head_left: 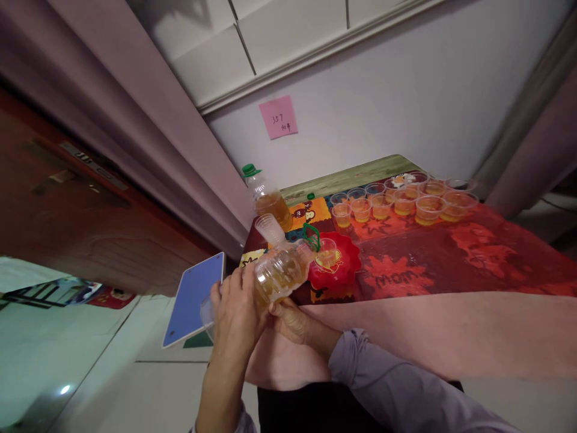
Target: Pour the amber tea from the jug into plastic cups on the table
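A large clear plastic bottle point(282, 273) of yellowish liquid is tilted, its neck with a green ring handle point(312, 237) pointing right. My left hand point(237, 307) wraps over the bottle's body, while my right hand point(292, 320) grips it from below. Under the mouth, a clear plastic cup point(331, 252) sits in a red scalloped dish point(350, 272). Whether liquid is flowing cannot be made out. Behind the bottle stands a stack of clear cups point(269, 227). Several cups of yellow liquid point(381, 207) are grouped at the table's back right.
A second bottle point(273, 204) with a green cap stands at the back left, near a loose green cap point(311, 196). The table has a patterned red cover point(401, 273). A blue board point(195, 297) is left of the table; a wooden door point(81, 198) is farther left.
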The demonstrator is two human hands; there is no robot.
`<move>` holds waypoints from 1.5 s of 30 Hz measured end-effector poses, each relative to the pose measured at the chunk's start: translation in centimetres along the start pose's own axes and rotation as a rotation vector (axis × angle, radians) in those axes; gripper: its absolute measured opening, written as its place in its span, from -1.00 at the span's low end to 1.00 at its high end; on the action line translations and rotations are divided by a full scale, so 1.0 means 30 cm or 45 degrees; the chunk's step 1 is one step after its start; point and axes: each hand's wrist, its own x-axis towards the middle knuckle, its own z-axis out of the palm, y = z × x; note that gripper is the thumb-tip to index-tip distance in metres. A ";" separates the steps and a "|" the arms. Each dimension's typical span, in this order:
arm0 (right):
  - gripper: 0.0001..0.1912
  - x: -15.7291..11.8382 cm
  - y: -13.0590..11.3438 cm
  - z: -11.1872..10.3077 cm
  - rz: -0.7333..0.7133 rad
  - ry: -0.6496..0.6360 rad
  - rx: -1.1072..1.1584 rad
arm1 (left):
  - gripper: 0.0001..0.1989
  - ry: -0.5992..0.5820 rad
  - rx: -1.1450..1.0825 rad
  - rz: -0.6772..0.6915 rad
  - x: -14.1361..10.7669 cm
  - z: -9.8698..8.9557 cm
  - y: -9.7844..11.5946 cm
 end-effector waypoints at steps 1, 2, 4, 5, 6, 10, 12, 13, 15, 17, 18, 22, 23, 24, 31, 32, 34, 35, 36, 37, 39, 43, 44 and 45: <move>-0.29 0.000 0.001 0.000 0.004 0.002 0.000 | -0.25 -0.002 0.002 -0.001 0.000 0.000 0.001; -0.29 0.001 0.002 -0.001 0.007 0.005 -0.003 | -0.25 -0.005 0.006 -0.003 0.001 0.000 0.002; -0.29 0.002 0.005 -0.004 0.007 0.005 -0.005 | -0.24 -0.012 0.016 -0.009 0.002 -0.001 0.002; -0.29 0.003 0.007 -0.005 0.005 0.005 -0.001 | -0.24 -0.015 0.018 -0.009 0.002 -0.002 0.002; -0.29 0.004 0.008 -0.006 0.003 0.004 0.005 | -0.24 -0.022 0.017 -0.001 0.002 -0.003 0.002; -0.28 0.005 0.009 -0.007 0.006 -0.011 0.021 | -0.22 -0.040 0.013 0.007 0.002 -0.005 -0.003; -0.30 0.005 0.007 -0.004 0.002 -0.021 0.021 | -0.21 -0.039 0.018 -0.001 0.000 -0.004 -0.009; -0.30 0.005 0.006 -0.002 -0.002 -0.022 0.023 | -0.21 -0.039 0.018 0.006 -0.001 -0.003 -0.012; -0.30 0.005 0.005 0.001 -0.009 -0.017 0.029 | -0.21 -0.042 0.014 0.037 -0.002 0.000 -0.017; -0.27 0.006 0.004 0.004 -0.011 -0.016 0.029 | -0.21 -0.044 0.014 0.053 -0.002 0.001 -0.017; -0.26 0.005 0.003 0.006 -0.012 -0.016 0.024 | -0.21 -0.043 0.020 0.042 -0.002 0.001 -0.015; -0.26 0.001 -0.002 0.009 0.008 -0.010 -0.011 | -0.20 -0.055 0.029 0.006 0.000 -0.004 -0.010; -0.27 -0.001 -0.004 0.010 0.013 -0.007 -0.017 | -0.19 -0.058 0.026 0.013 -0.001 -0.004 -0.012; -0.28 -0.003 -0.007 0.012 0.018 -0.007 -0.022 | -0.19 -0.063 0.022 0.028 -0.001 -0.003 -0.016; -0.27 -0.012 -0.019 0.022 0.007 -0.036 -0.039 | -0.22 -0.048 0.016 0.025 -0.004 0.008 -0.019; -0.27 -0.011 -0.018 0.021 0.007 -0.029 -0.040 | -0.22 -0.038 0.018 0.011 -0.004 0.007 -0.013; -0.26 -0.008 -0.014 0.018 0.005 -0.016 -0.046 | -0.23 -0.026 0.024 -0.018 -0.003 0.005 -0.002; -0.26 -0.007 -0.012 0.016 0.003 -0.014 -0.049 | -0.23 -0.026 0.025 -0.026 -0.002 0.003 0.002; -0.26 -0.006 -0.009 0.014 0.000 -0.015 -0.051 | -0.22 -0.031 0.024 -0.027 -0.002 0.002 0.005; -0.27 -0.005 -0.007 0.012 -0.002 -0.017 -0.050 | -0.22 -0.037 0.022 -0.025 -0.001 0.000 0.007; -0.28 -0.004 -0.003 0.009 -0.005 -0.013 -0.042 | -0.21 -0.049 0.020 -0.022 -0.001 -0.002 0.007; -0.26 -0.003 0.002 0.009 -0.015 0.025 -0.041 | -0.21 -0.049 0.015 -0.029 0.000 -0.003 0.004; -0.26 -0.002 0.001 0.010 -0.021 0.037 -0.048 | -0.22 -0.047 0.006 -0.029 -0.001 -0.001 0.001; -0.27 -0.002 -0.001 0.013 -0.031 0.051 -0.061 | -0.22 -0.046 -0.006 -0.029 -0.002 0.003 -0.002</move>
